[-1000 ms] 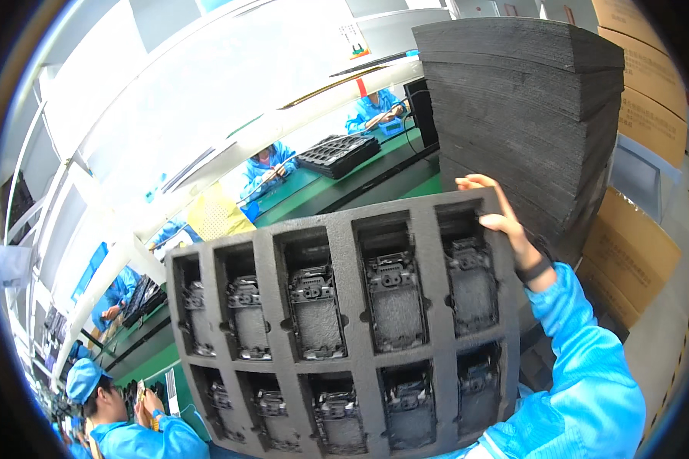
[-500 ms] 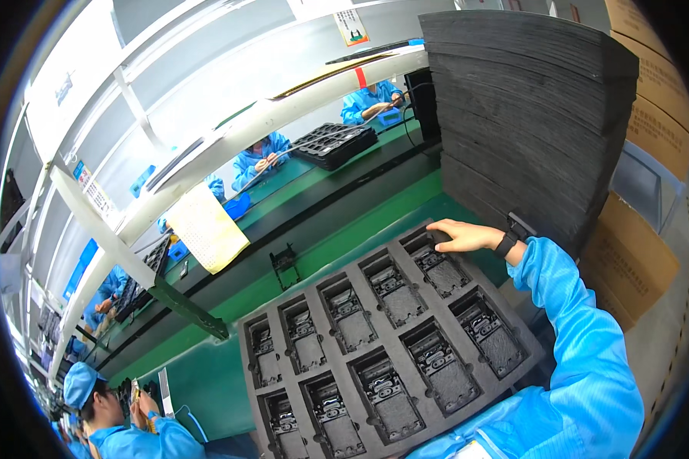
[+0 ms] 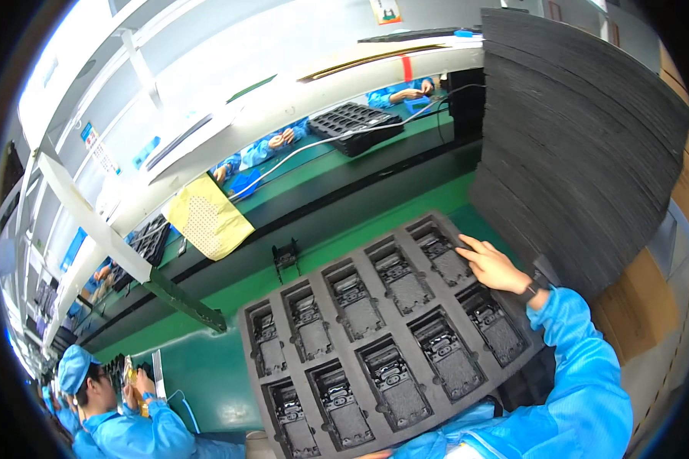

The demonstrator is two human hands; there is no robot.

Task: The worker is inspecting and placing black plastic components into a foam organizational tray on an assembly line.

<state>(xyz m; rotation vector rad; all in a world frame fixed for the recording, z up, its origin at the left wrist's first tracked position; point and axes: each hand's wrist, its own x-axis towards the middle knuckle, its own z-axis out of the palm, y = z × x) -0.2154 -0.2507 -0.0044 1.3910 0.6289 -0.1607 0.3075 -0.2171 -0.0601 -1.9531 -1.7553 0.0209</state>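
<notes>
A black foam tray with two rows of deep rectangular pockets lies in front of me, turned at a slant. Dark moulded parts with small metal-looking details sit in the pockets. My right hand rests at the tray's right edge, its fingers stretched out over the rim beside the far right pocket. It wears a dark wristband. Of my left hand only a sliver of skin shows at the tray's near edge; its fingers are hidden.
A tall stack of black foam sheets rises at the right, with cardboard boxes beside it. A small black bracket stands on the green bench beyond the tray. A co-worker sits at left; others work behind the white shelf frame.
My right hand has shifted from the tray's far right corner nearer along its right edge, and its fingertips have left the corner pocket. The view has turned a little.
</notes>
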